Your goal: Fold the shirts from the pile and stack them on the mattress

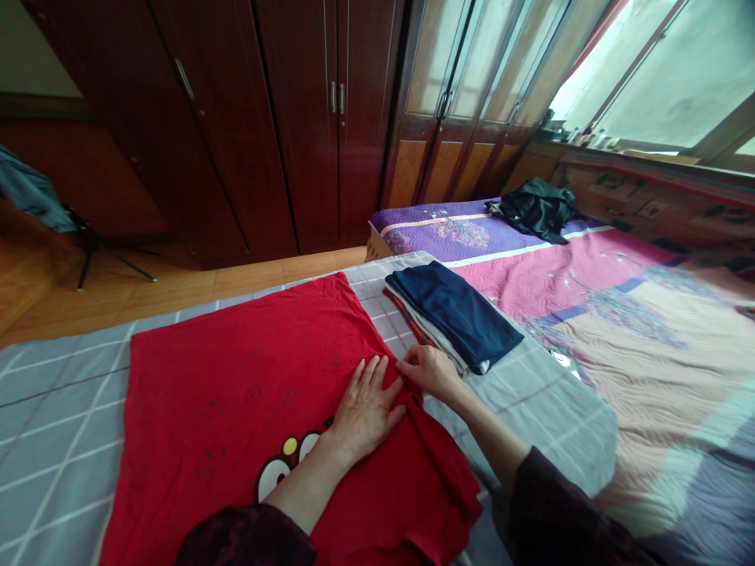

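A red T-shirt (236, 362) with a cartoon eye print lies spread on the grey checked bedsheet (64, 409). Flat on the shirt near its right edge rests my left hand (366, 405), fingers stretched out and spread. Just right of it, my right hand (429, 369) pinches the shirt's edge between thumb and fingers. The cloth there is bunched in folds, and the sleeve lies below. Part of the print is hidden under my left forearm. Behind my right hand sits a stack of folded clothes (454, 314) with a dark blue piece on top.
A second bed with a purple and pink quilt (519, 275) adjoins on the right, with a black garment (536, 208) heaped on it. Dark red wardrobes (307, 118) line the far wall. A tripod stand (97, 248) is on the tiled floor at left.
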{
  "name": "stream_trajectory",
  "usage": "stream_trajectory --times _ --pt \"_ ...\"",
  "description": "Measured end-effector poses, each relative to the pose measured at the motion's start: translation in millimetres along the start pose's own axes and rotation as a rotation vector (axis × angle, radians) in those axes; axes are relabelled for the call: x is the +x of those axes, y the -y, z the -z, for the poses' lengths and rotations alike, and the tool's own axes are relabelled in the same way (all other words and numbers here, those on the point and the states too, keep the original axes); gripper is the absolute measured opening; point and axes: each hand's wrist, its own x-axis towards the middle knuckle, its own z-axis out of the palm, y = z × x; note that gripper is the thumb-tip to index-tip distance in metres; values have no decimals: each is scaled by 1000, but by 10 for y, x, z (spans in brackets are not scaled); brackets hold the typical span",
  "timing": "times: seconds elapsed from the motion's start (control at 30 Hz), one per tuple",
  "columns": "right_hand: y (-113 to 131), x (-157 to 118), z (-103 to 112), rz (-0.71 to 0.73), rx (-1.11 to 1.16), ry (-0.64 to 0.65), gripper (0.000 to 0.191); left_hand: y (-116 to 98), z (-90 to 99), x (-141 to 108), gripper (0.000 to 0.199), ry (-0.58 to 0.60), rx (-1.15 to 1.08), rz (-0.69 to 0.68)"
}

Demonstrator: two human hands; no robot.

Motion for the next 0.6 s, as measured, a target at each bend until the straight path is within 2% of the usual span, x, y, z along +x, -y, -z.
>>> stream_trajectory --times 0.13,0.27,0.37,0.5,0.6 --pt "98 118 -50 -3 -33 -56 19 4 7 4 48 11 -6 -11" --pt "75 51 22 -28 -45 -107 22 1 28 6 52 9 2 -32" --pt "-25 -157 113 9 -11 -72 29 -21 29 14 55 12 12 -43" --pt "-170 -546 122 140 111 120 49 -98 -2 33 68 -6 37 -2" --pt "-246 -780 56 126 125 147 34 -154 -25 45 76 -1 58 18"
